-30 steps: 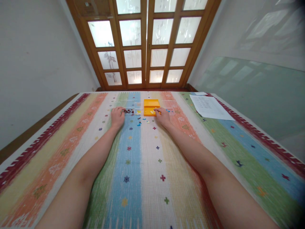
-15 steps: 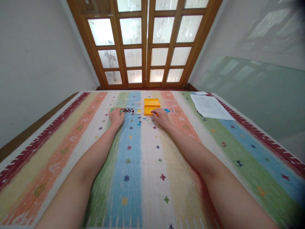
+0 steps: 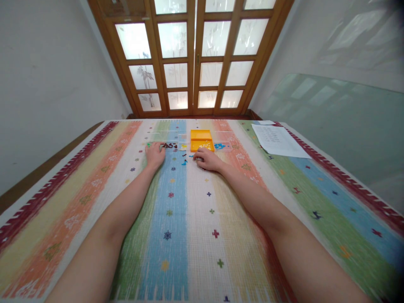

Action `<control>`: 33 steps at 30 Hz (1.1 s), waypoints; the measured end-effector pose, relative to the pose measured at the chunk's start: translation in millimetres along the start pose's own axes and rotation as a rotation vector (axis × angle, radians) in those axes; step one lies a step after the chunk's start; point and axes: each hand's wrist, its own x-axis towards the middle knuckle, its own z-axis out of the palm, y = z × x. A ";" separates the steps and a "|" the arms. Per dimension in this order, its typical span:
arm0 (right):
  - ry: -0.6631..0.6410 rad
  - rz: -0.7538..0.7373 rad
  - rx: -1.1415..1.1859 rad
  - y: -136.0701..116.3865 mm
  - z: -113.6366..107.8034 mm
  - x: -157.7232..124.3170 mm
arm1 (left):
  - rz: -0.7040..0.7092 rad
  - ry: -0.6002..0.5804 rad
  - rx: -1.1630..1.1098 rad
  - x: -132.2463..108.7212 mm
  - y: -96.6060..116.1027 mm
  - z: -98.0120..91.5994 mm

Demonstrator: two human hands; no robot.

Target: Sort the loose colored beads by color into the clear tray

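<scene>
An orange box [image 3: 201, 134] with its lid open stands at the far middle of the table, small white pieces in its near half. My right hand [image 3: 207, 160] is on the cloth just in front of it, fingers pressed together over something too small to make out. Blue pieces [image 3: 220, 146] lie in a clear tray to the right of the box. My left hand [image 3: 155, 155] rests, fingers bent, beside dark red pieces [image 3: 170, 146] and green pieces [image 3: 148, 144]. Yellow pieces [image 3: 184, 146] are between the dark ones and the box. Loose blue bits [image 3: 184, 163] lie between my hands.
A striped cloth [image 3: 170, 210] covers the table. A printed white sheet [image 3: 279, 141] lies at the far right. Beyond the table's far edge are wooden doors [image 3: 195, 63] with glass panes, with a wall on either side.
My right hand has moved from the orange box toward me and slightly left, onto the cloth, uncovering the white pieces in the box. My left hand has hardly moved.
</scene>
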 end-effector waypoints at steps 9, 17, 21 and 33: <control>-0.010 -0.006 -0.003 -4.9 0.9 2.1 | 0.163 0.038 -0.033 -7.0 17.0 -5.9; 0.082 0.047 -0.009 -11.1 5.1 6.1 | 0.517 -0.146 -0.100 -17.3 37.1 -1.7; 0.145 0.132 -0.013 -12.0 2.2 6.1 | 0.669 -0.338 -0.113 -19.6 40.9 3.0; 0.517 0.439 -0.176 15.9 -5.7 0.7 | 0.677 -0.367 -0.139 -20.4 40.0 9.9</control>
